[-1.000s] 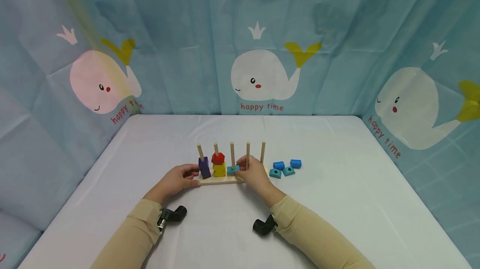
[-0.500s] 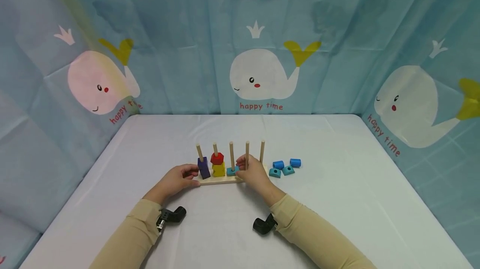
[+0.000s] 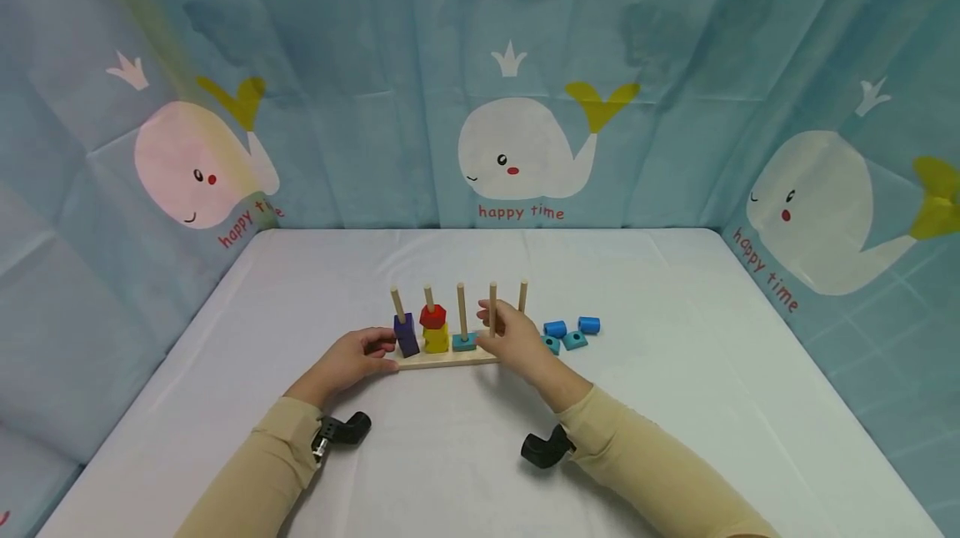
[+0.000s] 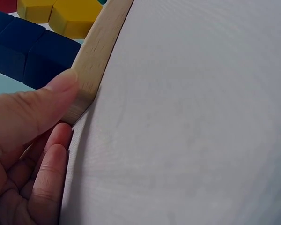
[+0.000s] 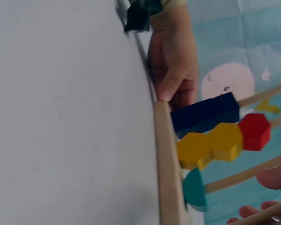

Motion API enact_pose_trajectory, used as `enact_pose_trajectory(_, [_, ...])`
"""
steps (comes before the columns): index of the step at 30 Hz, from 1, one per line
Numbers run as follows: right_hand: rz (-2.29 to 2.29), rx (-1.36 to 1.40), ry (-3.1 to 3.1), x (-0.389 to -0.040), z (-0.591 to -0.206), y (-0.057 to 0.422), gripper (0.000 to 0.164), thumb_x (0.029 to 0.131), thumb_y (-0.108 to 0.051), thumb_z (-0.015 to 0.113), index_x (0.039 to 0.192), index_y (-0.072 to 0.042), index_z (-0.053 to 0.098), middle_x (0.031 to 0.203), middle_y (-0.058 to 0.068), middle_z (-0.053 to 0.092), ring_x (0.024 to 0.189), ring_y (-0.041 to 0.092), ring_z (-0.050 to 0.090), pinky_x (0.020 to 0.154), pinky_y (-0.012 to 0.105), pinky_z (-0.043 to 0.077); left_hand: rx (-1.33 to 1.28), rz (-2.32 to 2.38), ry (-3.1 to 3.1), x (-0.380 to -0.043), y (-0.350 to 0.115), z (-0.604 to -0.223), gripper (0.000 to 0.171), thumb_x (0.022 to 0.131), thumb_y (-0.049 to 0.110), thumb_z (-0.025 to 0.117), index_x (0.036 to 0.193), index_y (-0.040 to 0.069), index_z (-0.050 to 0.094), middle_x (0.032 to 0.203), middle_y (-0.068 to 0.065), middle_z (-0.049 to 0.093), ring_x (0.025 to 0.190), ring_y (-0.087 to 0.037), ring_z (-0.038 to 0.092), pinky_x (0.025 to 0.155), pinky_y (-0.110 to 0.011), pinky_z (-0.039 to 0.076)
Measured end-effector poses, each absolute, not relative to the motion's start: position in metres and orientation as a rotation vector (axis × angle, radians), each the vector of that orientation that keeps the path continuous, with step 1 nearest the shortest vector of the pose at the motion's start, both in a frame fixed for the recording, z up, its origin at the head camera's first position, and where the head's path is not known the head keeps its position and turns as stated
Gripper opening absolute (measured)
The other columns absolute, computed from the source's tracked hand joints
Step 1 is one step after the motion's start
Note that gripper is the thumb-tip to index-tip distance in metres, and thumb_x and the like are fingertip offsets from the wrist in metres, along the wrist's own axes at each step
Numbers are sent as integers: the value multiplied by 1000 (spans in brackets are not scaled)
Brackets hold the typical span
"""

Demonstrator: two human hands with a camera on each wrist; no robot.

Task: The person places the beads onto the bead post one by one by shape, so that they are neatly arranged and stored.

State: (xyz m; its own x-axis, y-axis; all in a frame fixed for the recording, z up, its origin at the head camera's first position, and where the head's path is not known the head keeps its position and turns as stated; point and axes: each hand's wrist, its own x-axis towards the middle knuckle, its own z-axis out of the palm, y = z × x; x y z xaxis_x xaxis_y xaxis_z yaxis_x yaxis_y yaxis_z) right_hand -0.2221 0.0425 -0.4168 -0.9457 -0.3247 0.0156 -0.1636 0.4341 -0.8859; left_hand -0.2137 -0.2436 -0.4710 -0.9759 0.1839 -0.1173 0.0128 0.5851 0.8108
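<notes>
A wooden peg board (image 3: 447,360) with upright pegs lies across the table. Dark blue blocks (image 3: 406,337) fill the lower part of its leftmost peg. The second peg carries yellow hexagonal blocks (image 3: 436,339) under a red hexagonal block (image 3: 432,317). A teal half-round block (image 3: 464,343) sits at the foot of the middle peg. My left hand (image 3: 348,361) grips the board's left end, the thumb (image 4: 63,80) on its corner and curled fingers against the end. My right hand (image 3: 522,348), fingers apart and holding nothing, is beside the fourth peg (image 3: 492,309), just right of the teal block.
Right of the board lie loose blue cylinders (image 3: 588,325) and teal half-round blocks (image 3: 575,341), one partly behind the right hand. White cloth (image 3: 420,455) covers the table. A whale-print curtain (image 3: 360,154) surrounds its back and sides.
My right hand has let go of the teal half-round block and drawn back a little to the right, fingers spreading. The block rests at the middle peg's foot. My left hand stays in place.
</notes>
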Motion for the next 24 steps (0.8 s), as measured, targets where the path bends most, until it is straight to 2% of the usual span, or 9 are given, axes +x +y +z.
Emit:
enact_pose_trajectory(9, [-1539,-547,2521,-210,-395,68,58,83,-9,66,136,-9,43,130,10,52,117,27,51,95,39,42,161,1336,2618,-215,-244,-471,58,72,26,78,122,4,56,108,-6,62,101,-18,55,86,-26,48])
enact_pose_trajectory(12, [-1552,-568,2509,-207,-388,81,51,84,-10,65,131,-9,48,126,8,55,114,24,53,93,37,45,167,1341,2621,-215,-245,-472,58,73,25,78,122,4,56,108,-6,62,101,-18,56,86,-25,48])
enact_pose_trajectory(18, [-1524,-526,2525,-210,-381,113,25,86,-10,63,110,-7,60,112,11,62,102,22,59,81,34,51,185,1356,2608,-216,-246,-473,58,72,25,78,122,3,56,108,-6,62,101,-18,56,84,-22,48])
enact_pose_trajectory(24, [-1476,-406,2605,-220,-391,144,20,86,-12,64,106,-10,61,108,9,63,100,21,59,82,36,50,189,1357,2609,-216,-246,-474,58,72,24,78,122,4,56,107,-6,62,100,-17,56,82,-20,47])
